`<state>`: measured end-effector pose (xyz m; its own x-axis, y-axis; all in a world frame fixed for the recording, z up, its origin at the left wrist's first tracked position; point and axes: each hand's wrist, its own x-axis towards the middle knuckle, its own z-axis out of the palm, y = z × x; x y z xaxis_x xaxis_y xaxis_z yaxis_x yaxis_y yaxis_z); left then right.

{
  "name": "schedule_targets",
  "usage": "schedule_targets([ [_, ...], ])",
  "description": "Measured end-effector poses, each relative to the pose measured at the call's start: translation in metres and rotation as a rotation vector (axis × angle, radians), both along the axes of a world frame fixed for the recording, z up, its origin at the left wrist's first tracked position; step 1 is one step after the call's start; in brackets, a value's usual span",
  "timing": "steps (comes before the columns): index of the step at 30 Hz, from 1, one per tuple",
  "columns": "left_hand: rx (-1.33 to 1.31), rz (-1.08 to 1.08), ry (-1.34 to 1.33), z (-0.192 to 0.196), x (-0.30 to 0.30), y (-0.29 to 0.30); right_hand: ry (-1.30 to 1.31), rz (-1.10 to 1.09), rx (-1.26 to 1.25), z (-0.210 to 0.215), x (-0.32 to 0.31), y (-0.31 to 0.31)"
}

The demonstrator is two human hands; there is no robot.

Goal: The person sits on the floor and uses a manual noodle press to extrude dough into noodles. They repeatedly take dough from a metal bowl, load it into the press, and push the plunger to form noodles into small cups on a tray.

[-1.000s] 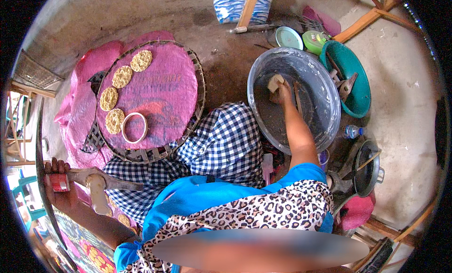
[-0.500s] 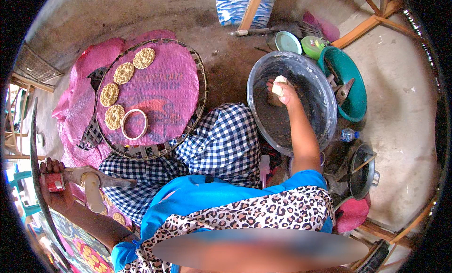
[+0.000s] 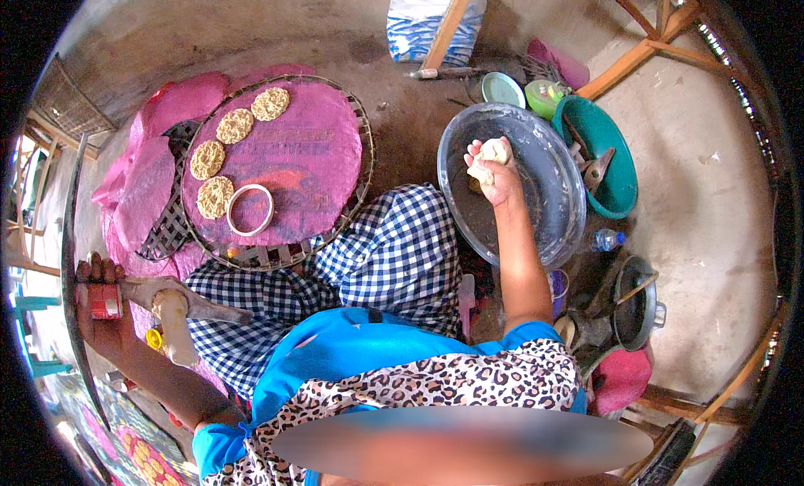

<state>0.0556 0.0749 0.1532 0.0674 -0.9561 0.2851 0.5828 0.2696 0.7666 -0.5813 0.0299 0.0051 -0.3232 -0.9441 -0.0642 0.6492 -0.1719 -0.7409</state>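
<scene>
My right hand (image 3: 496, 174) is closed round a lump of pale dough (image 3: 492, 153), above the large grey basin (image 3: 563, 226). More dough appears partly hidden beneath it in the basin. Out at the left, my left hand (image 3: 102, 318) grips the end of a wooden tool (image 3: 205, 307), where a red and white piece (image 3: 105, 302) shows in the palm. A pale cylinder (image 3: 174, 331) sticks out from the tool's middle. Several round noodle-like cakes (image 3: 215, 198) lie in an arc on a pink sack sheet (image 3: 314, 142) over a round woven tray (image 3: 369, 151), beside a pale ring (image 3: 250, 210).
A green basin (image 3: 621, 193) with wooden implements stands right of the grey one. Nearby are a light green plate (image 3: 502, 90), a plastic bottle (image 3: 607, 240) and a dark pan (image 3: 630, 314) with a stick. A wooden post (image 3: 448, 27) rises at the back.
My right hand has lifted slightly with the dough, and its fingers are turned up more. The left hand keeps its hold on the wooden tool. The whole view has shifted a little.
</scene>
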Motion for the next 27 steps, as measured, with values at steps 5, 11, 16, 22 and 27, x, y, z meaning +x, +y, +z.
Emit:
schedule_targets([
  [5,-0.023,0.015,-0.024,0.008,-0.016,0.006,-0.180,0.074,-0.128,0.025,0.033,0.018],
  [11,-0.059,-0.012,-0.026,0.016,-0.049,0.009,0.136,-0.205,0.022,0.040,0.071,0.023],
  [16,-0.096,0.011,-0.033,0.010,-0.046,0.010,-0.063,-0.155,-0.148,0.056,0.087,0.025],
  [22,-0.179,-0.175,0.007,0.001,-0.028,0.007,0.113,-0.082,-0.280,0.052,0.090,0.024],
  [27,-0.178,-0.124,-0.015,-0.001,-0.047,0.007,-0.443,0.197,-0.321,0.033,0.098,0.015],
])
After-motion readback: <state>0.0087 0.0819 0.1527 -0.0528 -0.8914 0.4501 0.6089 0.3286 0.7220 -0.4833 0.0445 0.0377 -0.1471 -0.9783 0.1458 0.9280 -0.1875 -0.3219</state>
